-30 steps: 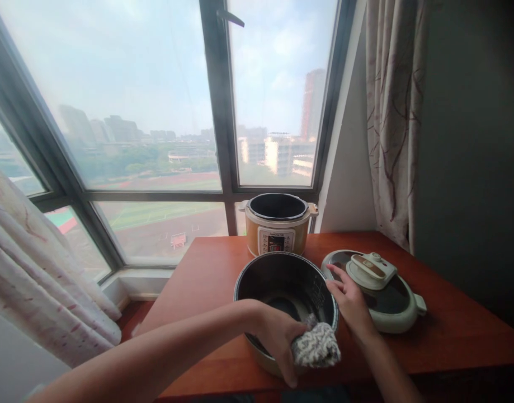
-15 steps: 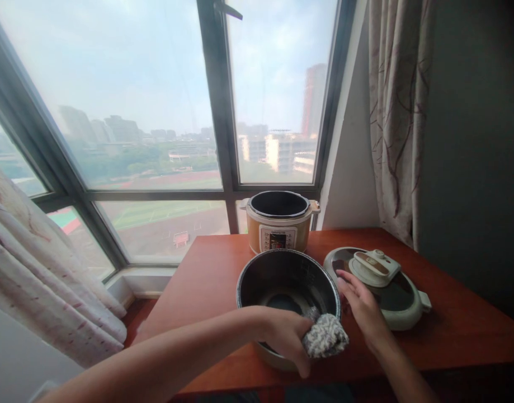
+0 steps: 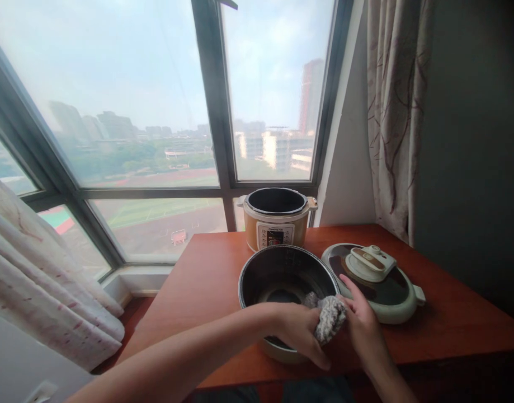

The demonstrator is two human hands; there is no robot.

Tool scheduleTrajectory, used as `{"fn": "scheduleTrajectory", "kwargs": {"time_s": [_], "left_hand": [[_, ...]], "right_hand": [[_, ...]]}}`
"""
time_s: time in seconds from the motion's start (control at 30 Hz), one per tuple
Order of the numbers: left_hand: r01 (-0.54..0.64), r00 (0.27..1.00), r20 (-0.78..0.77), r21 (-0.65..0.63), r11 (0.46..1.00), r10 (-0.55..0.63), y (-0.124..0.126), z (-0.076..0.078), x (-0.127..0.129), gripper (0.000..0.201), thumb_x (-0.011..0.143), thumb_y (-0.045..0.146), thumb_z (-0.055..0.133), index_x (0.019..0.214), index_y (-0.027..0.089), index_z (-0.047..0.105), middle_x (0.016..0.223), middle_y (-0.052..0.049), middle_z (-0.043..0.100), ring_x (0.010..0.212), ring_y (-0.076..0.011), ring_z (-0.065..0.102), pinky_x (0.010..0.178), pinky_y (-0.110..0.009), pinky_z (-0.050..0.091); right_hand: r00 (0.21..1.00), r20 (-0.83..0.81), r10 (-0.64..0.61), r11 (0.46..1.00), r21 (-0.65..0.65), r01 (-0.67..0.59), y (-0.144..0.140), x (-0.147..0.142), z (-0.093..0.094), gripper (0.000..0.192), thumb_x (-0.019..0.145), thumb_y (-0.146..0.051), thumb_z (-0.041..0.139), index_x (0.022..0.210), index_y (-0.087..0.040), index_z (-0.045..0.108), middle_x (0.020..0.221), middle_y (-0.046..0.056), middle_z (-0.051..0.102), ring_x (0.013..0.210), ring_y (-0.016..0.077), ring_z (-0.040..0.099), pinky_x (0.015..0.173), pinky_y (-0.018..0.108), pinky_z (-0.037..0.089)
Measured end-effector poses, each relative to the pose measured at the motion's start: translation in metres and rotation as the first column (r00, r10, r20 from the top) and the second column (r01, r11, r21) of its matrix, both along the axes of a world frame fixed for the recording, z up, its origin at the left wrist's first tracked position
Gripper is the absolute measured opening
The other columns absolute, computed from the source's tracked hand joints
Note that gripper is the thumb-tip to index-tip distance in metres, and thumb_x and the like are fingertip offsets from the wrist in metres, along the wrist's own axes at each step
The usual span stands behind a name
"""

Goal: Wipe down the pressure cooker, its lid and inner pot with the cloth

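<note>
A dark inner pot [image 3: 282, 274] stands on the red-brown table [image 3: 206, 285] close to me. My left hand [image 3: 296, 333] reaches across its near rim and grips a grey-white knitted cloth [image 3: 330, 316], pressed on the pot's right rim. My right hand [image 3: 361, 322] rests on the pot's right side, touching the cloth, fingers spread along the wall.
A pressure cooker body [image 3: 276, 224] stands open at the table's back by the window. Its lid [image 3: 374, 280] lies flat to the right of the pot. Curtains hang at right [image 3: 393, 117] and lower left [image 3: 38, 285]. The table's front edge is near my arms.
My left hand slid the cloth rightward along the pot's near rim to its right side. My right hand drew back from the rim top and now meets the cloth.
</note>
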State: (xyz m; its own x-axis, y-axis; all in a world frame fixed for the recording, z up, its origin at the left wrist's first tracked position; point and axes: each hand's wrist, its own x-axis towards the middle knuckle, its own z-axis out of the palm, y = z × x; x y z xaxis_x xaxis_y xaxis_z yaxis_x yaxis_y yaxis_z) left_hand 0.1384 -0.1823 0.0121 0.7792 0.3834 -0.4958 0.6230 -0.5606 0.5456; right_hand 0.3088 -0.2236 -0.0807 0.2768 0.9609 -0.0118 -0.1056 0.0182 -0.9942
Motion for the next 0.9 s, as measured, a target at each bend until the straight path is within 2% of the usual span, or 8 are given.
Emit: {"fn": "scheduleTrajectory", "kwargs": {"time_s": [0.17, 0.3, 0.43, 0.53, 0.63, 0.7, 0.8, 0.9], "left_hand": [[0.191, 0.969, -0.141, -0.093, 0.977, -0.203, -0.007, 0.012, -0.018, 0.094, 0.066, 0.053, 0.078, 0.142, 0.009, 0.045, 0.13, -0.025, 0.063, 0.12, -0.044, 0.061, 0.098, -0.047, 0.048], [0.256, 0.942, -0.188, -0.132, 0.958, -0.278, -0.009, 0.018, -0.027, 0.088, 0.067, 0.05, 0.077, 0.141, 0.012, 0.048, 0.129, -0.024, 0.064, 0.119, -0.044, 0.062, 0.095, -0.047, 0.05], [0.186, 0.96, -0.191, -0.108, 0.977, -0.204, -0.009, 0.019, -0.027, 0.087, 0.066, 0.05, 0.077, 0.139, 0.014, 0.05, 0.129, -0.022, 0.064, 0.118, -0.0426, 0.062, 0.096, -0.046, 0.049], [0.117, 0.97, -0.203, -0.082, 0.99, -0.132, -0.01, 0.019, -0.025, 0.087, 0.064, 0.053, 0.076, 0.138, 0.015, 0.051, 0.131, -0.021, 0.063, 0.12, -0.0427, 0.061, 0.097, -0.047, 0.049], [0.025, 0.982, -0.188, -0.043, 0.999, -0.033, -0.014, 0.018, -0.021, 0.088, 0.063, 0.057, 0.075, 0.137, 0.016, 0.052, 0.131, -0.02, 0.063, 0.119, -0.0421, 0.061, 0.096, -0.047, 0.05], [-0.063, 0.984, -0.166, -0.017, 0.998, 0.059, -0.017, 0.016, -0.017, 0.089, 0.062, 0.059, 0.075, 0.137, 0.017, 0.053, 0.131, -0.019, 0.063, 0.118, -0.0416, 0.062, 0.095, -0.048, 0.05], [-0.204, 0.971, -0.117, 0.043, 0.978, 0.207, -0.019, 0.008, -0.005, 0.088, 0.062, 0.061, 0.072, 0.136, 0.016, 0.054, 0.13, -0.019, 0.064, 0.117, -0.0418, 0.062, 0.093, -0.048, 0.052], [-0.208, 0.978, 0.003, 0.075, 0.975, 0.208, -0.016, -0.004, 0.005, 0.078, 0.068, 0.055, 0.066, 0.135, 0.018, 0.053, 0.128, -0.016, 0.065, 0.114, -0.0387, 0.064, 0.089, -0.045, 0.054]], "right_hand": [[0.978, 0.183, -0.096, 0.995, 0.034, 0.091, 0.017, 0.013, 0.007, 0.081, 0.078, -0.051, 0.066, 0.146, -0.012, 0.045, 0.075, 0.003, 0.071, 0.067, 0.0213, 0.06, 0.066, 0.032, 0.047], [0.979, 0.206, 0.009, 1.0, 0.012, -0.012, 0.035, 0.019, 0.012, 0.083, 0.075, -0.052, 0.068, 0.143, -0.011, 0.046, 0.068, 0.002, 0.07, 0.059, 0.02, 0.057, 0.059, 0.03, 0.042], [0.991, 0.111, 0.074, 0.997, 0.001, -0.075, 0.045, 0.02, 0.014, 0.083, 0.074, -0.055, 0.07, 0.141, -0.011, 0.048, 0.074, 0.005, 0.073, 0.068, 0.0241, 0.065, 0.063, 0.032, 0.047], [0.996, 0.093, 0.012, 1.0, -0.011, -0.011, 0.041, 0.023, 0.01, 0.075, 0.075, -0.058, 0.069, 0.133, -0.013, 0.055, 0.089, 0.01, 0.075, 0.086, 0.0289, 0.07, 0.075, 0.036, 0.052], [0.988, 0.134, -0.076, 0.997, 0.015, 0.075, 0.023, 0.022, 0.004, 0.067, 0.08, -0.059, 0.067, 0.13, -0.016, 0.059, 0.099, 0.011, 0.075, 0.09, 0.0282, 0.069, 0.08, 0.036, 0.052], [0.992, 0.109, -0.065, 0.998, 0.008, 0.064, 0.007, 0.018, -0.001, 0.068, 0.083, -0.059, 0.065, 0.136, -0.018, 0.055, 0.094, 0.009, 0.075, 0.083, 0.0262, 0.069, 0.076, 0.036, 0.053], [0.999, 0.017, 0.028, 1.0, -0.003, -0.028, -0.011, 0.007, -0.007, 0.076, 0.085, -0.059, 0.063, 0.147, -0.02, 0.043, 0.086, 0.006, 0.075, 0.069, 0.0233, 0.066, 0.064, 0.032, 0.051], [0.996, -0.053, 0.074, 0.997, 0.015, -0.073, -0.015, -0.004, -0.008, 0.085, 0.081, -0.06, 0.066, 0.15, -0.019, 0.037, 0.085, 0.007, 0.074, 0.065, 0.0229, 0.065, 0.055, 0.03, 0.047]]}}
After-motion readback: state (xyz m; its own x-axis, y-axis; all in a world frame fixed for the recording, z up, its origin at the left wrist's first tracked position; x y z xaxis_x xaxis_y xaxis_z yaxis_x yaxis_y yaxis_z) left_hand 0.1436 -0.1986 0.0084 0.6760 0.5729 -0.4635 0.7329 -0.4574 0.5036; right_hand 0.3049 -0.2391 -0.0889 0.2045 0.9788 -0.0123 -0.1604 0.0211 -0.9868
